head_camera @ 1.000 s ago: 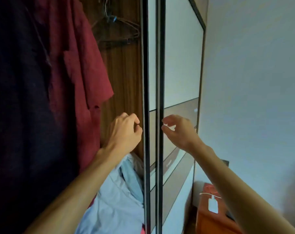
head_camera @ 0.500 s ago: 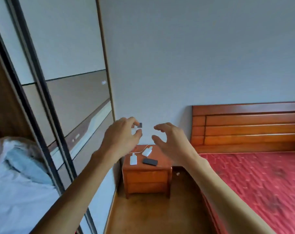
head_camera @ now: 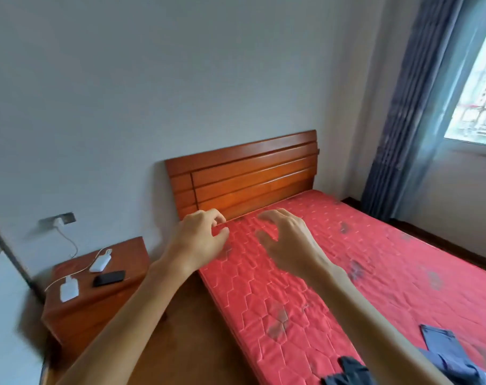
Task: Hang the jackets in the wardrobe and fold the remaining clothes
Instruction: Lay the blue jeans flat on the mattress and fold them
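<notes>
Both my arms reach forward in the air over the near corner of a red quilted bed (head_camera: 375, 273). My left hand (head_camera: 200, 240) hangs with its fingers loosely curled and holds nothing. My right hand (head_camera: 286, 240) is beside it, fingers bent and spread, also empty. Blue-grey clothes (head_camera: 444, 357) lie crumpled on the bed at the bottom right, partly hidden by my right forearm and cut off by the frame edge. The wardrobe shows only as a pale door edge (head_camera: 3, 315) at the far left.
A wooden nightstand (head_camera: 78, 309) stands left of the bed with two white chargers, their cable and a black phone (head_camera: 109, 278) on it. A wooden headboard (head_camera: 244, 173) backs the bed. Blue curtains (head_camera: 419, 93) and a window are at the right. Wooden floor lies between nightstand and bed.
The view has swung right, from the open wardrobe with hanging clothes past the nightstand to the bed. Both hands stayed raised in front and empty, the right hand's fingers spreading.
</notes>
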